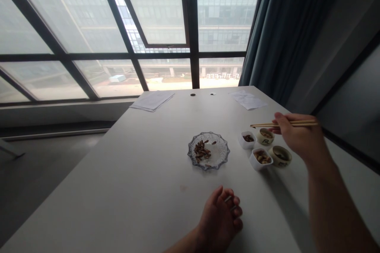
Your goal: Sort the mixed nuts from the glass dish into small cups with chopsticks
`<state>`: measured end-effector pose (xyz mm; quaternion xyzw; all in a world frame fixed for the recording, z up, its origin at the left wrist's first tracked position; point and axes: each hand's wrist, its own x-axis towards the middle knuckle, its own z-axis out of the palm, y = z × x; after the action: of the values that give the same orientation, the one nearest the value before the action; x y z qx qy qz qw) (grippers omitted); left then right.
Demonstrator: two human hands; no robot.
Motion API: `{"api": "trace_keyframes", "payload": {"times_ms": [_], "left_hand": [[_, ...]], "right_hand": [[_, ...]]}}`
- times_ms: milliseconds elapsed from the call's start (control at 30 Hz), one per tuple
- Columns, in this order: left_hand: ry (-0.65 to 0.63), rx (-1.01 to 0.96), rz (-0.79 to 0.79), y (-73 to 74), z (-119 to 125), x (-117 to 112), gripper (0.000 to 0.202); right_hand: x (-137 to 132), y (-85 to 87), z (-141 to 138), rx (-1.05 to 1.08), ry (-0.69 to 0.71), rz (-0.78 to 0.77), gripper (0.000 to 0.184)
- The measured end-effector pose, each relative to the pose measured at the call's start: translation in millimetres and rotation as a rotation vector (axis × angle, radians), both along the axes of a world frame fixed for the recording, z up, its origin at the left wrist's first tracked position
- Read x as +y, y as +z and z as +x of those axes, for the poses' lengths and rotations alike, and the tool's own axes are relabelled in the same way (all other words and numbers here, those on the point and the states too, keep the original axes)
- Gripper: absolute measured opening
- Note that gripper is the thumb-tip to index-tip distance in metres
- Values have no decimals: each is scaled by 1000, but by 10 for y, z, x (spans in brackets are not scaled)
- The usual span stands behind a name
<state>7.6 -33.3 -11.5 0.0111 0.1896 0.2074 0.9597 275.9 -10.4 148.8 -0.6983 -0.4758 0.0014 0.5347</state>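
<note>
My right hand (297, 132) is closed round a pair of wooden chopsticks (285, 124). Their tips point left, above a small white cup (243, 144) with dark brown pieces in it; a small dark bit shows at the tips. Beside it stand a second white cup (255, 164) of brownish nuts or seeds and two cream-coloured round cups (265, 140) with dark markings. A scalloped glass dish (219, 160) holds a pile of long brown seeds or nuts (202, 152), mostly at its left. My left hand (219, 217) rests on the table nearer me, palm up, fingers loosely curled and holding nothing.
The white table (142, 182) reaches to the windows. Stacked papers (152, 101) lie at its far left and crumpled sheets (247, 99) at its far right. Two round holes (192, 95) sit near the far edge. A dark blue curtain (279, 39) hangs at the right.
</note>
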Motion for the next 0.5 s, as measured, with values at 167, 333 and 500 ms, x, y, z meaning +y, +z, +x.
{"api": "trace_keyframes", "payload": {"times_ms": [167, 333, 500], "left_hand": [[-1, 2, 0, 5, 0, -2, 23], [1, -3, 0, 14, 1, -2, 23], [-1, -15, -9, 11, -1, 3, 21]], "right_hand": [[23, 39, -128, -40, -89, -100, 31], [19, 76, -170, -17, -53, -69, 34], [49, 105, -317, 71, 71, 12, 37]]}}
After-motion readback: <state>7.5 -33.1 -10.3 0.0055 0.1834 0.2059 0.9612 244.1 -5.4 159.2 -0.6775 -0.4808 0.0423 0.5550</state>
